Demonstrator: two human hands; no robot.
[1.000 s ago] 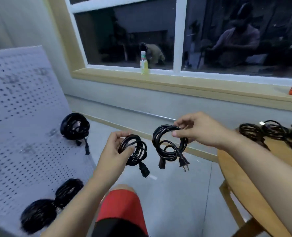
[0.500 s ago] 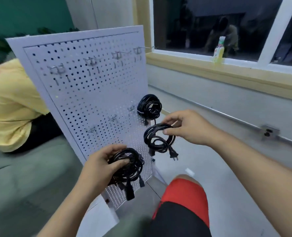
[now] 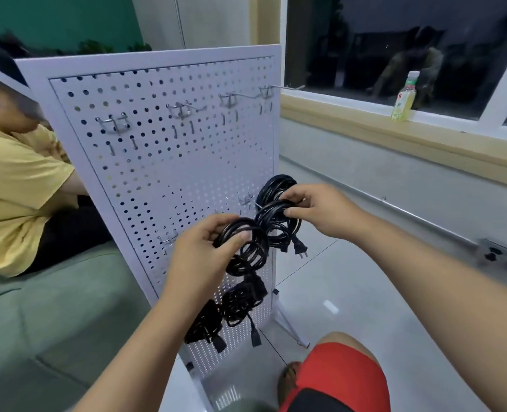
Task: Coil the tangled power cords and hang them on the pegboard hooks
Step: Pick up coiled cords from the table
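Note:
A white pegboard [image 3: 163,162] stands upright on the floor with bare metal hooks [image 3: 115,124] along its top row. My left hand [image 3: 204,251] grips a coiled black power cord [image 3: 246,248] in front of the board's lower middle. My right hand [image 3: 320,212] pinches a second coiled black cord [image 3: 279,224], its plug [image 3: 300,249] dangling, right at the board's right edge. Behind it a hung coil [image 3: 276,187] sits on a hook. Two more hung coils [image 3: 237,304] [image 3: 203,325] are lower on the board.
A person in a yellow shirt [image 3: 11,185] sits on a green sofa [image 3: 38,322] behind the board at left. A window sill with a bottle [image 3: 404,98] runs at right. My knee in red shorts [image 3: 338,376] is below. A floor socket [image 3: 494,252] is at right.
Both hands have carried their coils up close to the pegboard. The right hand's coil now reaches the hung coil at the board's right edge. The view has swung left toward the board.

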